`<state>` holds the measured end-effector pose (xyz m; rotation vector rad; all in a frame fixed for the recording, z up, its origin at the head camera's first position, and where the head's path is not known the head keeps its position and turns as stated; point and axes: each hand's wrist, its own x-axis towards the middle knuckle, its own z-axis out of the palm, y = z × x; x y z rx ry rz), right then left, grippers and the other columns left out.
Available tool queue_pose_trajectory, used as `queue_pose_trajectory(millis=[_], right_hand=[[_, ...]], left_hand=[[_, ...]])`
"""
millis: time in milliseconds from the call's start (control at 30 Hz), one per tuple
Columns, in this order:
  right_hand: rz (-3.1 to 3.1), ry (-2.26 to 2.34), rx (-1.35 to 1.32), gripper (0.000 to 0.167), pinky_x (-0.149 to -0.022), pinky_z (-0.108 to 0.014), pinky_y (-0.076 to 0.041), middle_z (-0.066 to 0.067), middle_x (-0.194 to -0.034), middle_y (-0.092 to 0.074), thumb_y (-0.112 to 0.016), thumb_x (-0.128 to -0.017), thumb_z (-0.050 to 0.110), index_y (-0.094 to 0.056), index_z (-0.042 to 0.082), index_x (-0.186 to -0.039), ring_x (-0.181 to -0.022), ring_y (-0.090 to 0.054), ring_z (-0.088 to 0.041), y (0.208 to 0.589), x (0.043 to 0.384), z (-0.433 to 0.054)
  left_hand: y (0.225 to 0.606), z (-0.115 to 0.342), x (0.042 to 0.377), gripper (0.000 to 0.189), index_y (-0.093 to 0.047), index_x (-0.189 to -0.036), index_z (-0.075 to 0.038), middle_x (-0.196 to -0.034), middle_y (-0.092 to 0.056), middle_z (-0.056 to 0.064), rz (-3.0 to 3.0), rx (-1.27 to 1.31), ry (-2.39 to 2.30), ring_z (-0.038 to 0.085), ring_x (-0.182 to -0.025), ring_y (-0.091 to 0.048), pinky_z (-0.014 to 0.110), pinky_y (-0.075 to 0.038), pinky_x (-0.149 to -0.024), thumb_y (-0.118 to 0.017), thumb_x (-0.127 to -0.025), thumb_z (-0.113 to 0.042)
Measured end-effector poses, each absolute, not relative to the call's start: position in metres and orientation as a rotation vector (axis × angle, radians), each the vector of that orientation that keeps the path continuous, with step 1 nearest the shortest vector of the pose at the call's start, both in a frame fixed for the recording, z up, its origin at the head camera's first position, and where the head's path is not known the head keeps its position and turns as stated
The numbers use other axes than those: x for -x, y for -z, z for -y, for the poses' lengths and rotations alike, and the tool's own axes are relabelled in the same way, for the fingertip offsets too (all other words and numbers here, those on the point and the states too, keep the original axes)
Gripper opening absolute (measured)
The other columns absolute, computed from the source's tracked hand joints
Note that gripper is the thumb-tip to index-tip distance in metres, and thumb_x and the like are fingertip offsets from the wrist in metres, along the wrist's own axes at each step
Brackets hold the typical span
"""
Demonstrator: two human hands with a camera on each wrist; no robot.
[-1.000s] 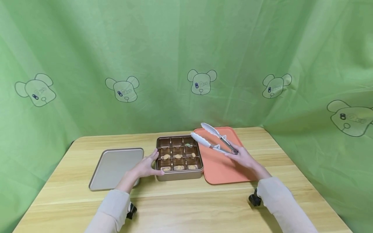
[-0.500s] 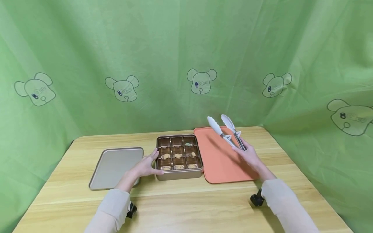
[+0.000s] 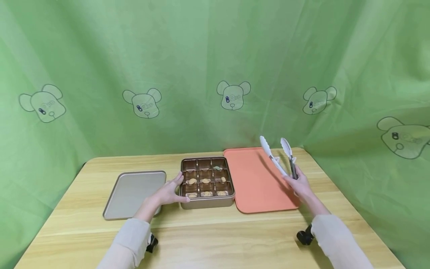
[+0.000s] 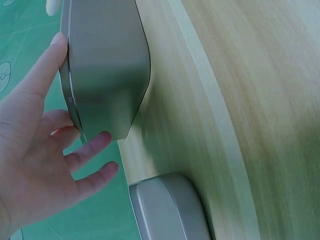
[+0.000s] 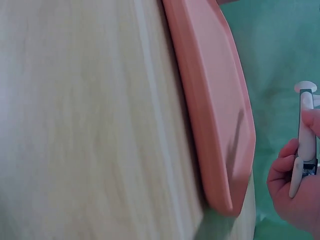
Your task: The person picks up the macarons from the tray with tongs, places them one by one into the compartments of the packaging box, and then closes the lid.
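Observation:
My left hand (image 3: 170, 191) rests against the left side and near left corner of a bronze square tin (image 3: 208, 203), thumb at its front rim. In the left wrist view two fingers of that hand (image 4: 45, 145) stick out loosely past the tin (image 4: 107, 60). A brown divider inside the tin has tan cookies (image 3: 206, 193) in its front and middle rows and a small green piece (image 3: 218, 168) at back right. My right hand (image 3: 300, 184) grips white-tipped metal tongs (image 3: 277, 161) by the handle. Their arms are spread, tips upward, with nothing between them.
A coral tray (image 3: 255, 186) lies against the tin's right side, partly beneath the raised tongs. Left of the tin lies a flat bronze lid (image 3: 132, 196). A green curtain (image 3: 188, 123) closes off the back and sides of the wooden table (image 3: 215, 239).
My right hand has moved the tongs rightward, from beside the tin across the coral tray to its right side, turning the tips upward. My left hand and the tin stay in place.

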<state>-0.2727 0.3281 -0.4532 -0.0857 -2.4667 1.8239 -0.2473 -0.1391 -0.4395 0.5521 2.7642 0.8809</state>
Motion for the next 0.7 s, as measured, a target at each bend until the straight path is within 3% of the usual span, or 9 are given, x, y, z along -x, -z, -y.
queue_pose_trajectory(millis=[333, 533, 700], right_hand=[[2.476, -1.739, 0.104, 0.062, -0.041, -0.018, -0.035, 0.01, -0.064, -0.041, -0.059, -0.087, 0.01, -0.023, 0.0, -0.136, -0.047, -0.038, -0.002, 0.46, 0.268, -0.357], [2.566, -1.599, 0.164, 0.064, -0.044, -0.021, -0.039, 0.007, -0.067, -0.043, -0.058, -0.087, 0.011, -0.022, -0.003, -0.137, -0.051, -0.042, -0.004, 0.462, 0.263, -0.372], [2.64, -1.472, 0.195, 0.055, -0.05, -0.023, -0.041, 0.006, -0.066, -0.042, -0.057, -0.087, 0.013, -0.028, -0.007, -0.13, -0.053, -0.042, -0.005, 0.464, 0.257, -0.378]], left_hand=[[0.44, 0.139, 0.247, 0.096, -0.023, -0.141, 0.003, -0.152, -0.007, 0.014, -2.768, -0.542, -0.878, 0.047, -0.133, -0.015, 0.058, -0.013, -0.108, -0.074, -0.071, -0.037], [0.439, 0.139, 0.247, 0.096, -0.023, -0.141, 0.003, -0.152, -0.007, 0.014, -2.766, -0.536, -0.879, 0.049, -0.131, -0.015, 0.059, -0.014, -0.107, -0.075, -0.071, -0.038], [0.439, 0.139, 0.246, 0.097, -0.023, -0.141, 0.002, -0.152, -0.006, 0.013, -2.767, -0.529, -0.879, 0.049, -0.131, -0.015, 0.06, -0.014, -0.106, -0.074, -0.071, -0.039]])
